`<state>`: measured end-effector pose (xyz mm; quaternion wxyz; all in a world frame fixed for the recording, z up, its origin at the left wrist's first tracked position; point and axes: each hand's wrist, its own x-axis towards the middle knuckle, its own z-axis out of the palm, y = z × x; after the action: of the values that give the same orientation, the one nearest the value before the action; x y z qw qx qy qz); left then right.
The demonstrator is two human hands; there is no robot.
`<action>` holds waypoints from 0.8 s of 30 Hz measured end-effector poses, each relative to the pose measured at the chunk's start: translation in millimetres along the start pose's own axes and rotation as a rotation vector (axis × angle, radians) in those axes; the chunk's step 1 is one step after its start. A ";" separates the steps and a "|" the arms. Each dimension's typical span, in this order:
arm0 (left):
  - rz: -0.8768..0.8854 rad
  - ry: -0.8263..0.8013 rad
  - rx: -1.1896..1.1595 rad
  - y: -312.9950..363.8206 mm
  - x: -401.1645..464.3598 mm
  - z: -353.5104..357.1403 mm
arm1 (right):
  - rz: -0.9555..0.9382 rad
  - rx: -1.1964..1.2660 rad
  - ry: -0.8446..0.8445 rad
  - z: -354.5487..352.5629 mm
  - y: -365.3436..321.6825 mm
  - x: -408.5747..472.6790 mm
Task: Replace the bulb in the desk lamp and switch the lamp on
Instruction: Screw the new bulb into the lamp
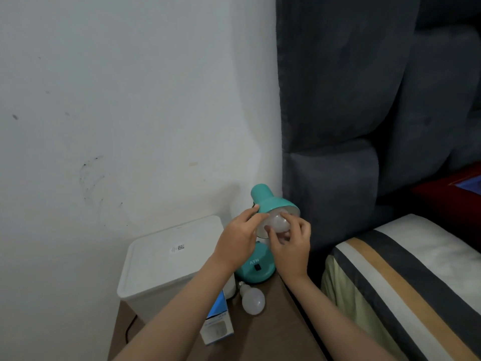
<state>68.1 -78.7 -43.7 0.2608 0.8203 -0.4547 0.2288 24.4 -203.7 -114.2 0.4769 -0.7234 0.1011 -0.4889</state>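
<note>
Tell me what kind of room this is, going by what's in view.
Most likely a bedroom: a padded dark headboard stands against the wall, a striped pillow lies beside it, and a teal desk lamp sits on a small brown bedside table.

I see a scuffed white plaster wall point(117, 100), a dark grey padded fabric headboard point(351, 100), a striped pillow point(416, 269) and the brown wooden table point(273, 334).

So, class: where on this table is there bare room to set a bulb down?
Free: the table between the loose bulb, the bulb box and the bed-side edge. Crowded: around the lamp base and white bin.
</note>
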 end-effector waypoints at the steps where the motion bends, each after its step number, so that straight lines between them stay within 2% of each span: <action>1: -0.008 0.004 -0.010 0.8 -0.2 -0.2 | 0.000 0.025 -0.008 0.5 0.9 -1.5; 9: -0.018 0.013 -0.037 4.3 -0.8 -2.2 | 0.122 0.075 0.015 2.8 -4.9 -5.5; 17: -0.015 0.010 -0.030 6.8 -1.0 -6.6 | -0.013 0.016 -0.023 6.3 -3.3 -11.3; 24: -0.013 0.011 -0.045 6.8 -2.1 -4.6 | 0.130 0.072 0.011 5.8 -1.8 -8.7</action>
<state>60.5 -77.6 -40.0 0.2831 0.8158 -0.4531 0.2213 24.1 -193.9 -118.5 0.5327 -0.6951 0.1326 -0.4642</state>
